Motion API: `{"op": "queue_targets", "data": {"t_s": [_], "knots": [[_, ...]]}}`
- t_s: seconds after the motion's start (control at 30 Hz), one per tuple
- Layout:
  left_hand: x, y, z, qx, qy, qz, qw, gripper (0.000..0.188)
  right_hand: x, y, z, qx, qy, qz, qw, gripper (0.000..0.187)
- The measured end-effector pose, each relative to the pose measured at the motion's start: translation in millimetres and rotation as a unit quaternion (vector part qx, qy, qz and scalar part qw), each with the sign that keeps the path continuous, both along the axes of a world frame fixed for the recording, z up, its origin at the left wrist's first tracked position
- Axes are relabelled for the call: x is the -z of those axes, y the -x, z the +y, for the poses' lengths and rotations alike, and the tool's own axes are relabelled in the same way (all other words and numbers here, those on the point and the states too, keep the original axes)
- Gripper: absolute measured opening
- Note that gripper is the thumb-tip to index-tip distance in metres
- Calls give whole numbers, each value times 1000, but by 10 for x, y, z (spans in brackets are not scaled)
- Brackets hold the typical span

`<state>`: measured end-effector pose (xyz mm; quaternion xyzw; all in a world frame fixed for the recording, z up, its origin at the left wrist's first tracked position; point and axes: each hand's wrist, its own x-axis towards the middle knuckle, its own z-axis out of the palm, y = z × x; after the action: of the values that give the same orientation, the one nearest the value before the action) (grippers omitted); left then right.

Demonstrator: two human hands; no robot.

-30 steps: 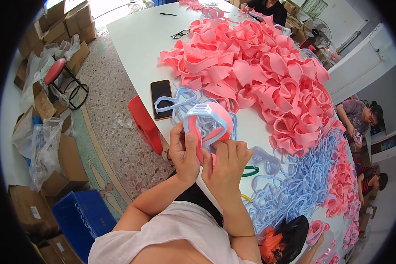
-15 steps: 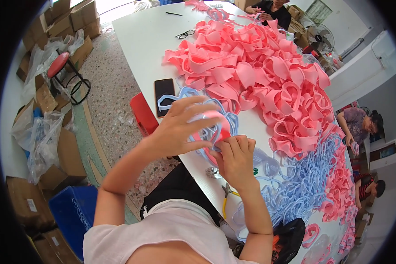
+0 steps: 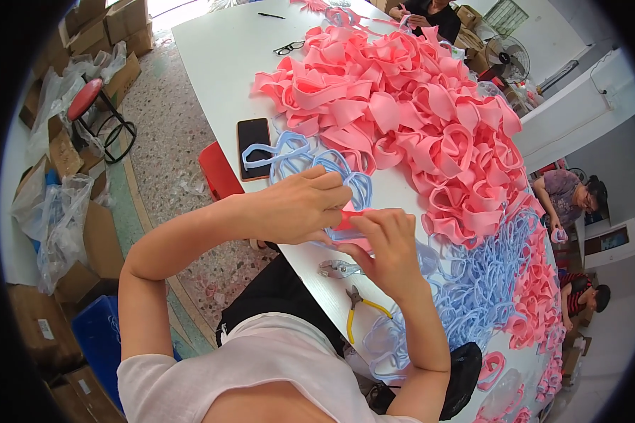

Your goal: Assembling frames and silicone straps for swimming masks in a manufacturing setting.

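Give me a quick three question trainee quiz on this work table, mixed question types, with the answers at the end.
1. True or false: the left hand and right hand both grip the pink foam piece.
2. Which tool lies nearest the right forearm? A) yellow-handled pliers B) scissors C) hammer
3. Fill in: the smartphone lies partly under a light ____ foam loop.

Key: 1 true; 2 A; 3 blue.

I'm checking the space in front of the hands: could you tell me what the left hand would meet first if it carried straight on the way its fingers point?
Probably the right hand: the left hand points across the pink strap both hold; depth is unclear.
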<state>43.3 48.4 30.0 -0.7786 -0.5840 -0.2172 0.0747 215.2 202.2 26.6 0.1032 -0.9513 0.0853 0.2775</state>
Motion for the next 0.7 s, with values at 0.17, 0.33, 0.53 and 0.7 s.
{"op": "queue_targets", "data": {"t_s": [0.17,0.33,0.53,0.7], "knots": [[1,-31,12,0,-29,45,999,28,-48,-73,103,19,149,-62,987,27],[258,-245,122,-128,-118,94,980,29,-1,-21,139,35,188,-76,979,24],[380,-262,150,-189,-78,60,977,31,42,59,139,21,172,-60,983,24],[472,-240,216,-168,-126,104,972,29,50,62,187,22,193,-65,979,25]]}}
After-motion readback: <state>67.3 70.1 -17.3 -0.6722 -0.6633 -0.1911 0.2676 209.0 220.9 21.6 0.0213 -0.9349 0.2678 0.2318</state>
